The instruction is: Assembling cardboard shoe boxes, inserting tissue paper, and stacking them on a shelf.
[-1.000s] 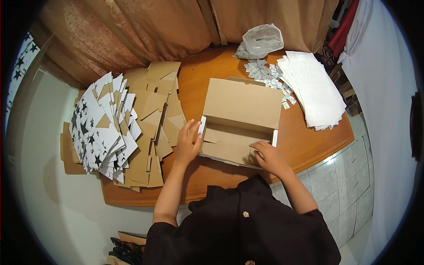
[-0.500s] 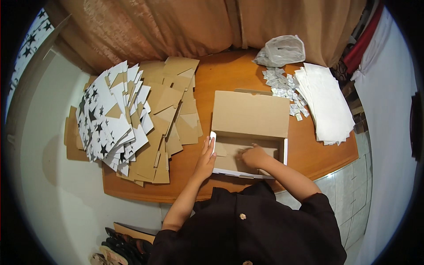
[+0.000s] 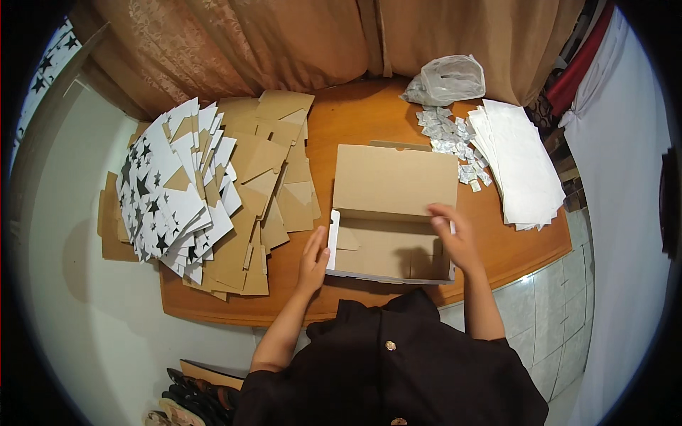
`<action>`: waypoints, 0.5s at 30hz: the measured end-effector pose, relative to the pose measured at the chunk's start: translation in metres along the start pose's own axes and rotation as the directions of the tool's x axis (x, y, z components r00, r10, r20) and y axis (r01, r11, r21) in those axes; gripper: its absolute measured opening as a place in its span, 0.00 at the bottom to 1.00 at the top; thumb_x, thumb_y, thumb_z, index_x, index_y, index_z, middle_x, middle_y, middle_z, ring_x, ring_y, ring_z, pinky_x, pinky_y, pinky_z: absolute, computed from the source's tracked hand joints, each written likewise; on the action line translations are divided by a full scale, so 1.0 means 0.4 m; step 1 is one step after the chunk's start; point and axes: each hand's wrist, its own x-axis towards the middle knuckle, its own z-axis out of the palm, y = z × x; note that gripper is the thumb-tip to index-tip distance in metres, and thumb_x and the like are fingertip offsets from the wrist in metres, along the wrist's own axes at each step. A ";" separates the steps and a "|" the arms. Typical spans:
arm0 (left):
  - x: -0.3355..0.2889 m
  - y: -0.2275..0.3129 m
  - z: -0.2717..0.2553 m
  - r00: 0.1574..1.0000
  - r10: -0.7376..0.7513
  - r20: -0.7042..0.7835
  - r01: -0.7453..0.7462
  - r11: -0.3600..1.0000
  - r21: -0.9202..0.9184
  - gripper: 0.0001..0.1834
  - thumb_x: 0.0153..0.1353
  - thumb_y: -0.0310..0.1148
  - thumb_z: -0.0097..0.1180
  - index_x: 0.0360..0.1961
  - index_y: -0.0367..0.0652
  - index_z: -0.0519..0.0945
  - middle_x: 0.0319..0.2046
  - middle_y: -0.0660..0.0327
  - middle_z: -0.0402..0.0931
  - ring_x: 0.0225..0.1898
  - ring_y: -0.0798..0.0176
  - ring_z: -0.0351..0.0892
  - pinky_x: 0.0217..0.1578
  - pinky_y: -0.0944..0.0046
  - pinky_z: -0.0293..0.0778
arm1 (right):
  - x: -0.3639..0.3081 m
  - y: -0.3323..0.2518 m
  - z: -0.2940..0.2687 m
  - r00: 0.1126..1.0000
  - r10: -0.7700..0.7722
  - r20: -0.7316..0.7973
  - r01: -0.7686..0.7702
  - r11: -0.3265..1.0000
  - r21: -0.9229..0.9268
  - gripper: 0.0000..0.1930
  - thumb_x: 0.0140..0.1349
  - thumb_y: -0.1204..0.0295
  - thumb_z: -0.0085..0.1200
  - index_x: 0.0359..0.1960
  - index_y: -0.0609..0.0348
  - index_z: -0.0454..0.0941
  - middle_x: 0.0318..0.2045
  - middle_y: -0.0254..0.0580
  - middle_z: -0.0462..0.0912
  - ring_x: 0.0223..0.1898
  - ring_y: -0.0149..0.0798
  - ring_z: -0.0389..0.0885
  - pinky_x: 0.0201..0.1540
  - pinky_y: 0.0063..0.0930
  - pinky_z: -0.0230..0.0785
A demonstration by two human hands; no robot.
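In front of me a cardboard box (image 3: pixel 387 238) stands on the table with its lid (image 3: pixel 396 175) raised at the back. Its inside is plain brown and its outer sides are white. My left hand (image 3: pixel 312 264) rests against the box's left wall, fingers stretched out. Above the right wall is my right hand (image 3: pixel 457 236), its fingers apart and nothing in them; it throws a shadow into the box. Whether the right hand touches the wall, I cannot tell.
Flat box blanks, white with black stars (image 3: pixel 160 192) and plain brown (image 3: pixel 259 163), are piled at the left. Small silvery packets (image 3: pixel 444 131), a clear plastic bag (image 3: pixel 455 78) and a stack of white paper sheets (image 3: pixel 524 170) lie at the right. Shoes (image 3: pixel 192 397) stand below left.
My right hand has come up out of the box and moved right, to over its right wall. My left hand has slid slightly down and left along the left wall. The view has shifted slightly.
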 end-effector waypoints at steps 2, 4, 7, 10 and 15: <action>0.016 -0.002 0.031 0.954 -0.293 0.056 0.275 0.790 -0.548 0.33 0.65 0.31 0.44 0.68 0.41 0.47 0.65 0.46 0.53 0.66 0.52 0.52 0.63 0.58 0.49 | -0.052 0.096 -0.023 0.971 0.078 -0.226 -0.070 0.997 0.046 0.18 0.65 0.66 0.43 0.53 0.63 0.69 0.47 0.48 0.76 0.49 0.41 0.73 0.55 0.33 0.62; 0.030 -0.001 0.017 0.923 -0.323 0.208 0.382 0.705 -0.597 0.38 0.64 0.29 0.46 0.69 0.43 0.39 0.67 0.45 0.45 0.68 0.54 0.47 0.64 0.60 0.46 | -0.115 0.173 -0.023 0.892 0.155 -0.425 -0.120 0.987 0.109 0.19 0.66 0.65 0.42 0.53 0.64 0.69 0.46 0.47 0.77 0.48 0.41 0.73 0.54 0.33 0.63; 0.039 0.002 0.013 0.892 -0.357 0.278 0.450 0.640 -0.622 0.36 0.64 0.27 0.43 0.69 0.43 0.40 0.67 0.47 0.45 0.69 0.55 0.45 0.64 0.61 0.46 | -0.162 0.192 -0.012 0.891 0.454 -0.020 -0.448 0.885 0.124 0.20 0.68 0.62 0.38 0.52 0.66 0.70 0.42 0.56 0.78 0.46 0.48 0.75 0.52 0.34 0.64; 0.047 0.017 0.026 0.963 -0.190 0.192 0.259 0.852 -0.455 0.33 0.64 0.24 0.38 0.69 0.41 0.43 0.67 0.48 0.48 0.68 0.55 0.47 0.64 0.62 0.46 | -0.157 0.180 -0.001 0.881 0.460 -0.110 -0.473 0.857 -0.204 0.21 0.67 0.61 0.36 0.52 0.67 0.69 0.39 0.64 0.77 0.43 0.58 0.76 0.48 0.39 0.67; 0.049 0.041 0.048 0.992 -0.122 -0.022 0.118 0.986 -0.119 0.24 0.59 0.20 0.37 0.59 0.37 0.64 0.60 0.44 0.61 0.63 0.47 0.58 0.62 0.60 0.53 | -0.080 0.218 -0.012 0.899 0.397 -0.183 -0.434 0.760 -0.483 0.18 0.65 0.66 0.37 0.49 0.68 0.70 0.34 0.66 0.77 0.36 0.65 0.76 0.40 0.48 0.68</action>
